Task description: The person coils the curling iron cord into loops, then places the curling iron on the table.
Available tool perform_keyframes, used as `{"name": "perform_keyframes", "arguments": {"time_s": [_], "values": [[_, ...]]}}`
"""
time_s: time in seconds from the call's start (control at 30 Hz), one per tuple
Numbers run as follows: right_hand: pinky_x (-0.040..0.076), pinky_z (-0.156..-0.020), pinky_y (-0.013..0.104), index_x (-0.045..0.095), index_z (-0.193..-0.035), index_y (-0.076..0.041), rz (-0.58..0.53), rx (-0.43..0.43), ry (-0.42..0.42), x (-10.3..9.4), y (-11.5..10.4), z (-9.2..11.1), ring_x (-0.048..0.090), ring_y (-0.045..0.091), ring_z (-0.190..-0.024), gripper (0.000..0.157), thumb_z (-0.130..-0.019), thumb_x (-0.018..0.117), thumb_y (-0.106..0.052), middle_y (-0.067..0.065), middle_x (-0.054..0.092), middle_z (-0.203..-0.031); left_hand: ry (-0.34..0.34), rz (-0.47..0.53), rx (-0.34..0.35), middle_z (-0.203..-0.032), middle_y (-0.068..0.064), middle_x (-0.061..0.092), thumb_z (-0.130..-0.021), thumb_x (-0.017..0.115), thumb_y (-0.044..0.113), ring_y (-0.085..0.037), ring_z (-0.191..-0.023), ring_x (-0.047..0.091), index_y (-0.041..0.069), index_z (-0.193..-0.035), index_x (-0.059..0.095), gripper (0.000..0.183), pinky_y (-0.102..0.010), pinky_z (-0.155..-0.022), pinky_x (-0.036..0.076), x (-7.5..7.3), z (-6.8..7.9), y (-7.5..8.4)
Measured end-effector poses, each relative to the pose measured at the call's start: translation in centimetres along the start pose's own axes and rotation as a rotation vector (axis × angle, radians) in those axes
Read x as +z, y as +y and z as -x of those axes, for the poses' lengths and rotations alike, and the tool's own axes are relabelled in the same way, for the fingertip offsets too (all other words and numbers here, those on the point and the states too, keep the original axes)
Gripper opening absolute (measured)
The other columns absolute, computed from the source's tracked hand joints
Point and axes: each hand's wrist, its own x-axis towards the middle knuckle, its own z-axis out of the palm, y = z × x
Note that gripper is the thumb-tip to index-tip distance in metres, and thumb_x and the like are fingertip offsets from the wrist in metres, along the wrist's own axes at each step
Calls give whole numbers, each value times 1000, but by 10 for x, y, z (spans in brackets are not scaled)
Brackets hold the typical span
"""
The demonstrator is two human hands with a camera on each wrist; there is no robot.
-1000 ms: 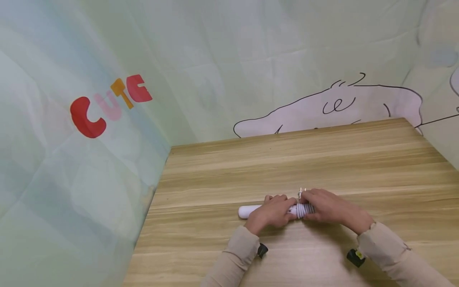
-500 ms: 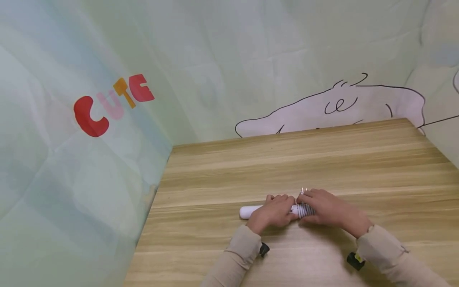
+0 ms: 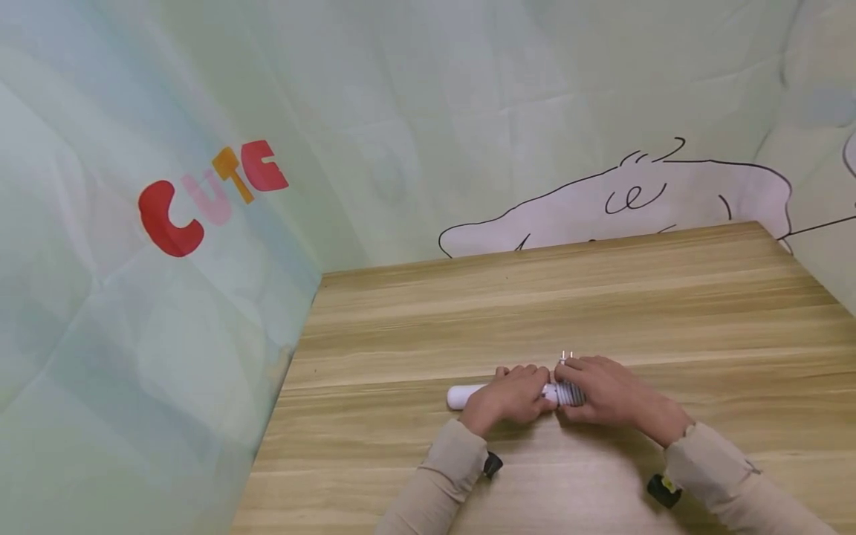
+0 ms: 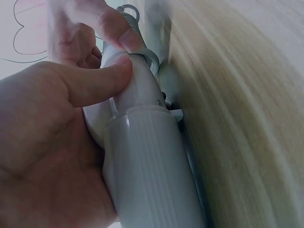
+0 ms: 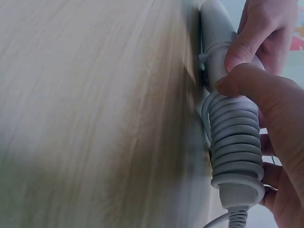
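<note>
A white hair iron (image 3: 466,396) with a rounded barrel lies lengthwise near the front of the table. My left hand (image 3: 511,397) grips its middle, with the thumb along the top of the body in the left wrist view. Grey-white cord (image 5: 236,137) is wound in tight coils around the handle. My right hand (image 3: 611,390) holds this wrapped handle, its thumb pressing at the first coil, close to the left thumb. Beyond the right fingers, the two metal pins of a plug (image 3: 567,356) stick out. The palm side of the right hand is mostly hidden in the head view.
The wood-grain table (image 3: 414,319) meets a printed fabric wall (image 3: 401,148) at the back and left. A dark wrist camera (image 3: 663,490) hangs under the right cuff, and another camera (image 3: 492,465) under the left. A short cord end (image 5: 236,218) leaves the handle's tip.
My right thumb and fingers have shifted slightly left along the coils, nearer the left hand. The left hand keeps its grip, and the hair iron stays in place.
</note>
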Motion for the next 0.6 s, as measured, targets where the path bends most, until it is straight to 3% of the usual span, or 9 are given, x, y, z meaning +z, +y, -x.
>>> {"name": "perform_keyframes", "arguments": {"time_s": [0.17,0.33,0.47,0.6], "values": [[48,-78,39,59,-101,-21,-4,7,-10,2,2,2,60,14,-86,35,-75,75,-39,-2,64,-100,-5,20,-17,-91,7,50,-97,50,42,-9,-85,47,20,-100,48,22,-27,-74,31,-1,1,0],[47,-87,47,61,-116,-17,2,13,-26,-1,1,4,62,24,-99,45,-80,72,-42,5,65,-113,-15,15,-45,-96,5,52,-97,50,42,-10,-89,49,18,-106,49,25,-28,-78,33,-1,0,2],[47,-89,48,60,-122,-22,25,-5,-14,1,1,6,62,23,-100,50,-81,69,-49,2,64,-114,-24,16,-59,-102,4,54,-97,50,42,-11,-94,50,17,-111,49,29,-30,-82,34,-1,0,4],[48,-85,45,62,-118,-23,58,-30,29,3,2,6,64,21,-95,45,-81,69,-49,1,64,-111,-21,24,-52,-97,4,52,-97,51,41,-11,-90,49,16,-108,49,27,-30,-79,34,-1,-1,3]]}}
